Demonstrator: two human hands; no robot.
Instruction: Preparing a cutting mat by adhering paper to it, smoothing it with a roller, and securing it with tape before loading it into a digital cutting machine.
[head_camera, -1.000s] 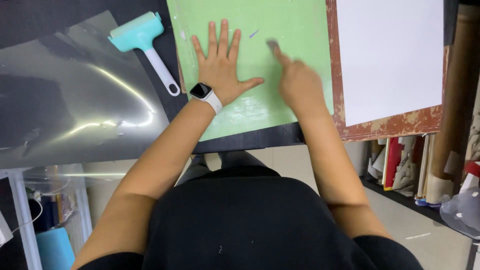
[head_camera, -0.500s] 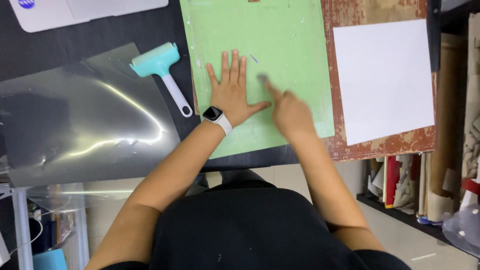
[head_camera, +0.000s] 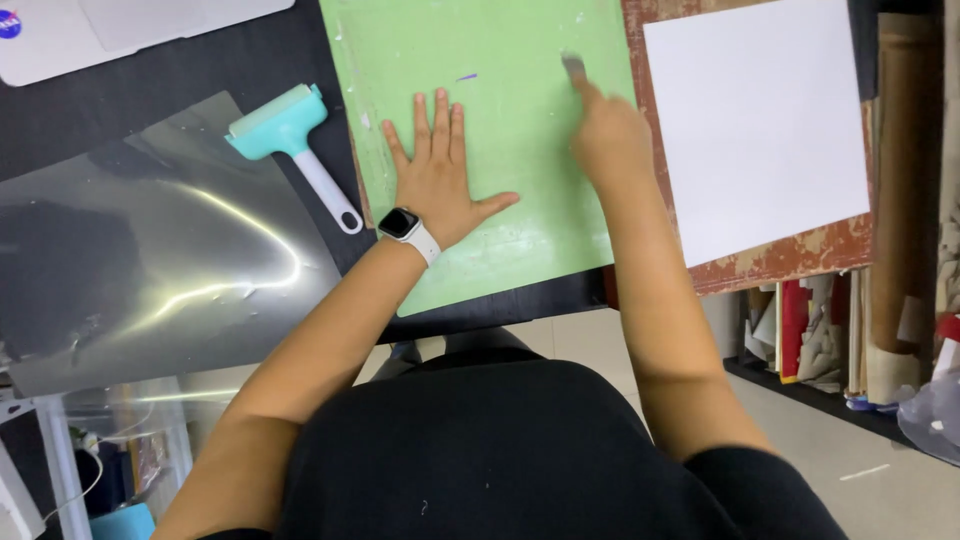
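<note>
**Both hands on green mat**

L to R: clear shiny plastic sheet (head_camera: 150, 260) lies on dark surface (head_camera: 180, 80), teal roller (head_camera: 290, 135) w/ white handle just beside it. Left hand (head_camera: 440, 180), watch on wrist, pressed flat on green mat (head_camera: 500, 60), fingers spread apart, holding nothing. Right hand (head_camera: 605, 135) also on mat, fingers pinched together on a small grey scraper (head_camera: 574, 68), blurred. White paper sheet (head_camera: 755, 120) rests on brown board (head_camera: 780, 260) at right. No containers on the surface.
</note>
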